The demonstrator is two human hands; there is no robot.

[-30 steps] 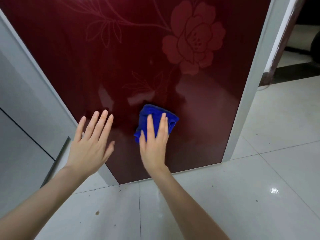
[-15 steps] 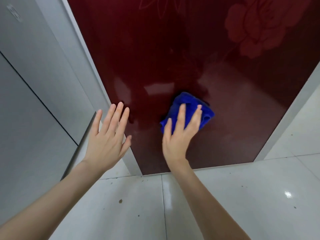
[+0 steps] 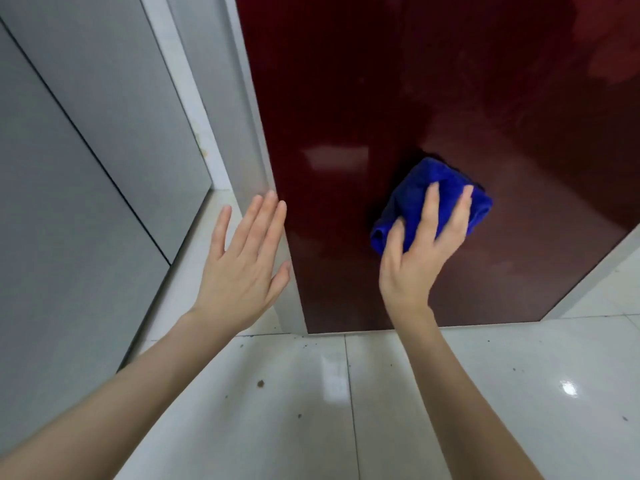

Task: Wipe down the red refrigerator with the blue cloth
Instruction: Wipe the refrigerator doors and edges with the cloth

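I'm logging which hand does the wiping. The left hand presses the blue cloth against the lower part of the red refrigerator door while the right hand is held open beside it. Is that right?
Not quite: the hands are swapped. The head view shows the right hand pressing the blue cloth against the lower part of the red refrigerator door, while the left hand is held open beside it.

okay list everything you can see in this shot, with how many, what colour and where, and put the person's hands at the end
refrigerator door: one, glossy dark red, upright, filling the upper middle and right
door trim: pale grey, running down the door's left edge
blue cloth: one, bunched, pressed against the lower part of the door
wall panels: grey, on the left
floor tiles: white, glossy, a few dark specks, along the bottom
left hand: one, open, fingers spread, empty, by the door's left edge
right hand: one, grip on the cloth, fingers laid over it
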